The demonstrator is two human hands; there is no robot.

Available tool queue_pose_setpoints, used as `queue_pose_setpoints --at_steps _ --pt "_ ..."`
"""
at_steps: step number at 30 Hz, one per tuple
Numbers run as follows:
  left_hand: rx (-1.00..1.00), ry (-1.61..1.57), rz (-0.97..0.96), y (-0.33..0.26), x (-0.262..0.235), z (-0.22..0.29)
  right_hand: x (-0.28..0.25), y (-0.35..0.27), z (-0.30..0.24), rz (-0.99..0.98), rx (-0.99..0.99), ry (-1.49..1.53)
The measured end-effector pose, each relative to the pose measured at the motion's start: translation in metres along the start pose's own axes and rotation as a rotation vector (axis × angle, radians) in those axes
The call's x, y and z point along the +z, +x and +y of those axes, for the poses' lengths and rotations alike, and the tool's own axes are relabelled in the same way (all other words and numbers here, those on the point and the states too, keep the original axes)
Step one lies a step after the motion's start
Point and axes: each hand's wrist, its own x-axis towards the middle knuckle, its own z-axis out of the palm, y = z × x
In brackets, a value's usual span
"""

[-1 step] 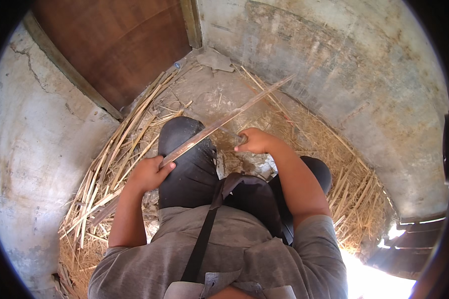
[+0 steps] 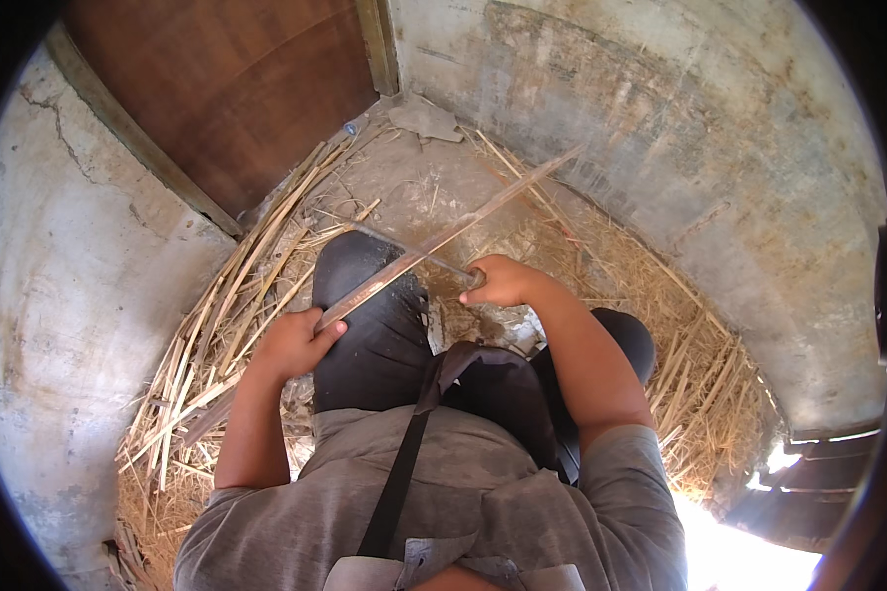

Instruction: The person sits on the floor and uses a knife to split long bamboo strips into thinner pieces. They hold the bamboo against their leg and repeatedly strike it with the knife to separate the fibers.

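My left hand is closed round the near end of a long brown wooden strip, probably split bamboo, with the thumb along its edge. The strip slants up and away to the right over my left knee. In my right hand is the handle of what looks like a knife with a long, narrow, dark blade. This blade points left and crosses the strip near its middle; whether the two touch I cannot tell. My fingers hide most of the handle.
Loose pale strips lie piled along the left wall by the brown door. Shavings and straw cover the floor on the right, below the stained wall. A flat stone slab lies at the far corner.
The knife's blade has swung into plain view and now reaches left past the strip, above my left knee. The strip and my left hand look the same.
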Motion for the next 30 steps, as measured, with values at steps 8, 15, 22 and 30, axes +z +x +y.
queue_pose_setpoints --at_steps 8,15,22,30 --pt "0.029 -0.06 0.025 0.0 0.006 -0.005 -0.009 0.001 0.048 0.197 0.118 0.162" --pt "-0.005 -0.019 0.019 -0.001 0.003 -0.001 -0.026 -0.015 0.026 0.248 0.363 0.237" --pt "-0.006 -0.011 0.015 -0.001 0.002 0.0 -0.006 -0.002 0.014 0.088 0.054 0.026" --pt "-0.001 -0.042 0.024 -0.003 0.001 0.002 -0.015 -0.004 0.026 0.141 0.104 -0.018"
